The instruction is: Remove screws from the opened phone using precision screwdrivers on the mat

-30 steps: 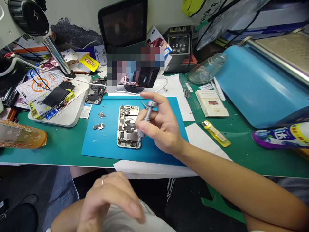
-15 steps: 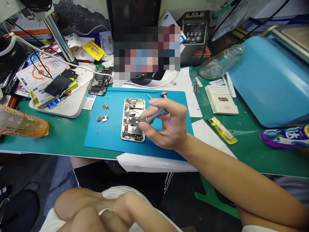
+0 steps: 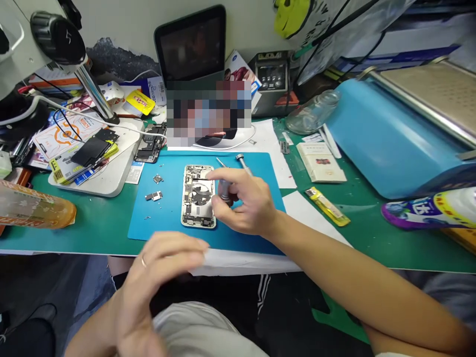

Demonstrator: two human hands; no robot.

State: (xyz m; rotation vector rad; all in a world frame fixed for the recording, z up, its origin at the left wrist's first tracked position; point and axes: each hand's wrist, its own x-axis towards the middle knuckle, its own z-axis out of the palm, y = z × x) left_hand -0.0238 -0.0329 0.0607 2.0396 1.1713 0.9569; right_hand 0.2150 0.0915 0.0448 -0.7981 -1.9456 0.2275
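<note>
Bench top (image 3: 104, 218) evenly lit; floor (image 3: 40, 277) below dim. Left hand (image 3: 159, 272) motion-blurred. Soft glare on blue cover (image 3: 372, 134); upper centre pixelated.

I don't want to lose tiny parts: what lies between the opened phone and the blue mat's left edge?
The head view shows two small components and several tiny bits lying on the blue mat, left of the opened phone.
</note>
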